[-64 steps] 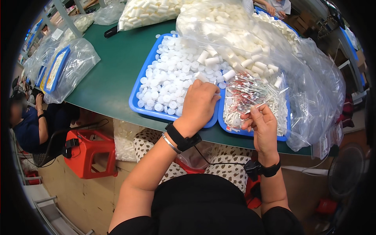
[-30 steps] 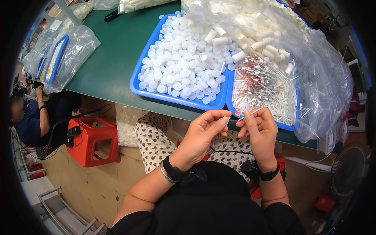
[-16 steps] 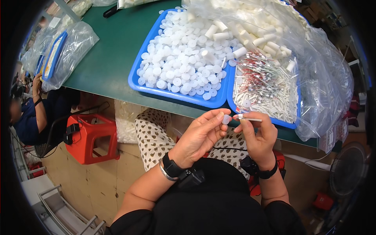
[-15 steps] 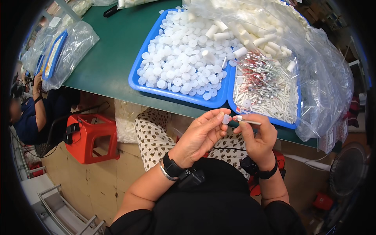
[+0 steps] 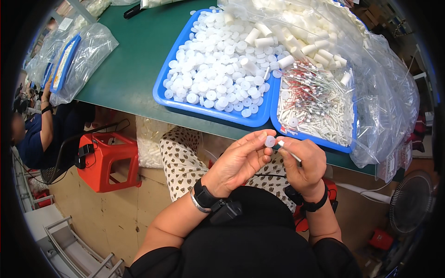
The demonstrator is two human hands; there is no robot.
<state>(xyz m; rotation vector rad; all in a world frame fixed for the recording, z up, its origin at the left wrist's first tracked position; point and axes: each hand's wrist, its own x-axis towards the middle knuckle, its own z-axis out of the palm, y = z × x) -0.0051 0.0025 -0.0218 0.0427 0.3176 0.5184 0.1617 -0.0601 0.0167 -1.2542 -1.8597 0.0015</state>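
In front of the table's near edge, my left hand (image 5: pixel 243 157) pinches a translucent white plastic disc (image 5: pixel 270 141) between thumb and fingertips. Close beside it, my right hand (image 5: pixel 306 162) grips a thin white rod (image 5: pixel 291 152), tilted with its upper end near the disc. Whether the rod and disc touch, I cannot tell. Beyond my left hand is a blue tray (image 5: pixel 160 99) heaped with similar discs (image 5: pixel 211 69). A smaller blue tray (image 5: pixel 296 134) beyond my right hand holds many thin white rods (image 5: pixel 320 125) and pieces with red and silvery wire-like ends (image 5: pixel 308 88).
White foam-like cylinders (image 5: pixel 320 46) spill from a large clear plastic bag (image 5: pixel 384 92) behind and right of the trays. The green table (image 5: pixel 120 69) reaches left toward another bag (image 5: pixel 95 55). A co-worker (image 5: pixel 39 129) sits near a red stool (image 5: pixel 109 162). A fan (image 5: pixel 410 199) stands right.
The disc has turned to show its round face more fully. My right hand has rolled, and the rod now slopes downward to the right instead of lying nearly level.
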